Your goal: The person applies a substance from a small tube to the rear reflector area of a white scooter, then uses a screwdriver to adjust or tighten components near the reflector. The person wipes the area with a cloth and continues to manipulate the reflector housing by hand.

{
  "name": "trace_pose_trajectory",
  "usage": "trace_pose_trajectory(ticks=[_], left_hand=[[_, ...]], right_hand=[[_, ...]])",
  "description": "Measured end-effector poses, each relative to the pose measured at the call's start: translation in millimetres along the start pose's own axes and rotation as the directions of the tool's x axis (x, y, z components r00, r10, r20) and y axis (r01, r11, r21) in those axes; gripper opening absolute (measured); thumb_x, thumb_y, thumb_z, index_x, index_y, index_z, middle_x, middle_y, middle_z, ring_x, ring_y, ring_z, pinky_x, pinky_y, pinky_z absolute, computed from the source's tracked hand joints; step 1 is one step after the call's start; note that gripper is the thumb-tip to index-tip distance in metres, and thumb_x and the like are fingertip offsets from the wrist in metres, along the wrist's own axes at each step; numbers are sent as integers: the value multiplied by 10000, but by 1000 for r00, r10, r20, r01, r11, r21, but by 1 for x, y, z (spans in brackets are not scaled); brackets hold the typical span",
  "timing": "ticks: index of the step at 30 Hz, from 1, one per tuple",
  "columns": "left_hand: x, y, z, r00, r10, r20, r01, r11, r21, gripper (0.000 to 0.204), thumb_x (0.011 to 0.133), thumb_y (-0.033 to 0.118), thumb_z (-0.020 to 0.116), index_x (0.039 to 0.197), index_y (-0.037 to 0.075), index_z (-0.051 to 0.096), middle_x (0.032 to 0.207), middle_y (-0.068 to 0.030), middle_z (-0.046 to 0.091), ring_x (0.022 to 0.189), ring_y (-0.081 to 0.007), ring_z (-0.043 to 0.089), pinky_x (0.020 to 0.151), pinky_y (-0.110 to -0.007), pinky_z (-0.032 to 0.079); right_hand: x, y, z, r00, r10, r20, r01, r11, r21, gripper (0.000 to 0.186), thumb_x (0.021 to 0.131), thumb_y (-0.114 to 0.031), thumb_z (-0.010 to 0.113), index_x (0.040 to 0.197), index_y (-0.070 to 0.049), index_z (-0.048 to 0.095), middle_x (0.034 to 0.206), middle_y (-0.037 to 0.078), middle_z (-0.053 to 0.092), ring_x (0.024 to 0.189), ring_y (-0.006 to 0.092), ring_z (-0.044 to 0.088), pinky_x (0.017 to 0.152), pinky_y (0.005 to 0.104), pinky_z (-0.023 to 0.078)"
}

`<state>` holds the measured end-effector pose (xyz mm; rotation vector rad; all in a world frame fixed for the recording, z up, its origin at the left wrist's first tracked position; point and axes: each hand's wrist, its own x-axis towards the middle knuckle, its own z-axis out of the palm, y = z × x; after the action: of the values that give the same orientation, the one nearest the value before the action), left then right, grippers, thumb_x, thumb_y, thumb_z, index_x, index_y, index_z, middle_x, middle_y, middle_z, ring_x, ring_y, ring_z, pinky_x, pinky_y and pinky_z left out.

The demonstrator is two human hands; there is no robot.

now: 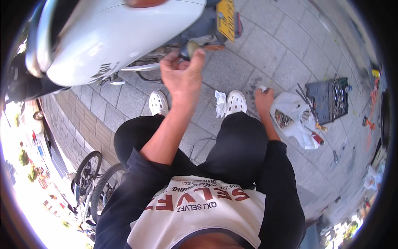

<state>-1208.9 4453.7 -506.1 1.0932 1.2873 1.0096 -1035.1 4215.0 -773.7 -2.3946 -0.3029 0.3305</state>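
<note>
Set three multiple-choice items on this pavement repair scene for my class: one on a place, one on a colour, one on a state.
1. Where does the open tool case lie?
A. On the paving, at the person's right
B. On the scooter seat
C. Between the shoes

2. What colour is the scooter's body panel?
A. Red
B. White
C. Green

3. How is the left hand?
A. Flat on the ground
B. In a pocket
C. Raised, fingers pinched on a small part

Answers: 1 A, it lies beyond the white bag; 2 B, the panel is glossy white; 3 C, it is lifted beside the scooter.
</note>
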Motion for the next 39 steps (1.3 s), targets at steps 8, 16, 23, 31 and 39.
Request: trace_pose_trajectory(ticks=[8,16,23,31,39], left_hand=[[-3,-2,11,999,-47,-12,44,989,-141,723,784,237,924,1248,-86,473,968,-97,632,787,-101,591,685,-270,528],[-6,2,7,998,-46,-48,40,993,-107,712,764,263,923,1227,-72,498,930,-96,638,790,-137,611,703,-311,550],[-11,9,5,998,-46,-32,40,987,-154,704,756,269,916,1224,-54,501,901,-95,652,792,-145,637,717,-321,559],[-9,4,3,998,-46,-40,42,993,-108,674,758,248,906,1217,-35,501,958,-131,648,815,-203,627,773,-365,544],[-8,2,9,998,-23,-62,12,985,-169,659,785,230,892,1230,-37,486,1008,-159,655,865,-221,646,803,-375,538]], right_hand=[[7,-205,-117,840,-502,206,358,798,485,202,975,-73,741,1099,15,609,919,24,663,769,35,575,691,219,495],[-15,-372,-152,490,-714,500,736,647,202,300,950,-178,765,1178,10,714,973,84,708,787,156,646,734,304,537],[3,-399,-135,444,-642,625,736,659,154,336,975,-172,749,1244,23,698,1065,97,725,834,132,661,734,301,533],[-45,-325,-149,717,-532,451,259,804,536,378,1052,-163,647,1332,77,566,1088,141,735,817,178,727,669,303,583],[-100,-253,-102,809,-78,582,-124,946,298,418,1045,-164,636,1342,90,489,1091,172,733,746,204,742,592,301,582]])
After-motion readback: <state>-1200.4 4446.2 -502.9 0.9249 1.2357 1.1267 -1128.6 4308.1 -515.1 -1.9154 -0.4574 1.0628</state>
